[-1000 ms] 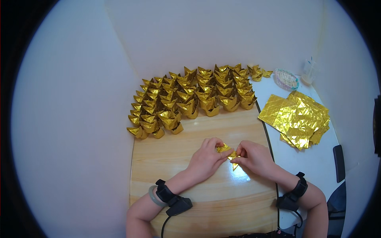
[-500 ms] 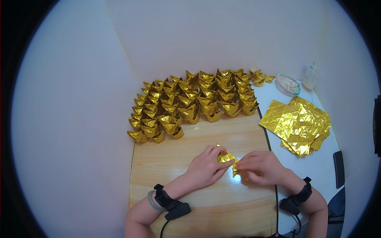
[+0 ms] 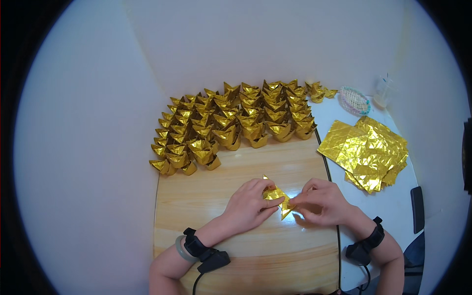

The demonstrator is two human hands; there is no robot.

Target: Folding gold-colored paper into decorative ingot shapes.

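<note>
A partly folded sheet of gold foil paper point(image 3: 276, 194) lies near the middle of the wood-grain table, a pointed corner at each end. My left hand point(image 3: 250, 200) grips its left part, thumb along the lower side and fingers over the upper edge. At the paper's right end, my right hand point(image 3: 324, 202) pinches the edge between thumb and fingertips. The fingers hide some of the folds. Both wrists wear black strapped devices, and a pale bangle point(image 3: 183, 248) circles the left one.
Nested stacks of folded gold paper ingots point(image 3: 228, 118) fill the table's far side. Flat gold foil sheets point(image 3: 366, 152) are piled on the white surface at right. Beyond them stand a small woven basket point(image 3: 355, 101) and a clear plastic cup point(image 3: 383, 93). White walls point(image 3: 88, 147) rise behind and left.
The whole view has shifted slightly, moving the table and stacks a little left. My right fingers have closed in on the paper's right end. My left hand keeps its grip.
</note>
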